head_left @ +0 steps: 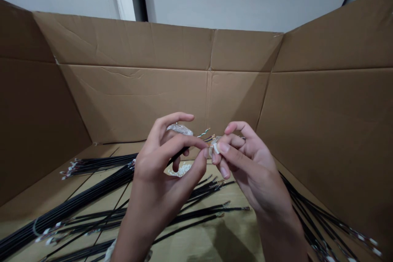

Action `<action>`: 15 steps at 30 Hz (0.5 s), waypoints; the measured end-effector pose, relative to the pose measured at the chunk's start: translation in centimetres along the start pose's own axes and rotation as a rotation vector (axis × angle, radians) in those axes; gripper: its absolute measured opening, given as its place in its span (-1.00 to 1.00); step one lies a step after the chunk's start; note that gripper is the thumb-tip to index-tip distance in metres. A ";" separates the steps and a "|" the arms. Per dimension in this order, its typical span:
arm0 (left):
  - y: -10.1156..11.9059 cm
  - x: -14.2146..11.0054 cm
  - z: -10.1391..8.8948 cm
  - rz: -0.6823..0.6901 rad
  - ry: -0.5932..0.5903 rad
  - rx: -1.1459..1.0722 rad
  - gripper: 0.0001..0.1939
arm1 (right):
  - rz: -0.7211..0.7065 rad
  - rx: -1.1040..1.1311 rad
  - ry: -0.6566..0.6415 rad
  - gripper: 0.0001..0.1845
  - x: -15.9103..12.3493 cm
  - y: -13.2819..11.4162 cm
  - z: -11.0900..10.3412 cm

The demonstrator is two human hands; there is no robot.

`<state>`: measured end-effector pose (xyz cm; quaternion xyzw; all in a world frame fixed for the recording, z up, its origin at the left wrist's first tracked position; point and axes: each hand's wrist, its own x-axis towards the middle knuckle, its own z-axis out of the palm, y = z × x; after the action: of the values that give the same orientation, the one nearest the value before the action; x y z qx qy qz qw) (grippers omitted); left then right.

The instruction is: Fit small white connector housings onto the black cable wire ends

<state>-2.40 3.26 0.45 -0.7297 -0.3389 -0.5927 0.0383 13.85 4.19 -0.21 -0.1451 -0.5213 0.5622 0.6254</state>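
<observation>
My left hand (164, 172) pinches the wire end of a black cable (178, 155) between thumb and index finger. Thin coloured wires (210, 138) fan out near its fingertips, some in twisted pairs. Close against them, my right hand (253, 161) grips a small white connector (216, 148) between thumb and fingers. The fingertips of both hands almost meet, and they partly hide where wire and connector come together; I cannot tell whether a wire sits inside it. Behind the left hand lies a pile of small white connectors (181, 169), next to a clear plastic bag (180, 129).
Cardboard walls (138, 86) enclose the work surface on the back and both sides. A thick bundle of black cables (82, 200) lies at left, with more cables (208, 213) under my hands. Further cables with white connector ends (325, 221) spread along the right wall.
</observation>
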 end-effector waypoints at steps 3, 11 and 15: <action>0.0 0.0 -0.2 0.008 -0.007 -0.004 -0.89 | 0.004 -0.009 -0.003 -0.76 0.0 0.0 0.0; -0.1 -0.1 -0.2 0.021 -0.025 -0.021 -0.90 | -0.049 -0.078 -0.010 -0.78 -0.1 0.1 -0.1; -0.2 -0.1 -0.3 0.022 -0.026 -0.018 -0.91 | -0.080 -0.117 0.003 -0.79 -0.1 0.3 -0.1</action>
<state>-2.75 3.24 0.42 -0.7412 -0.3259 -0.5859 0.0340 13.76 4.21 -0.49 -0.1614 -0.5577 0.5051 0.6386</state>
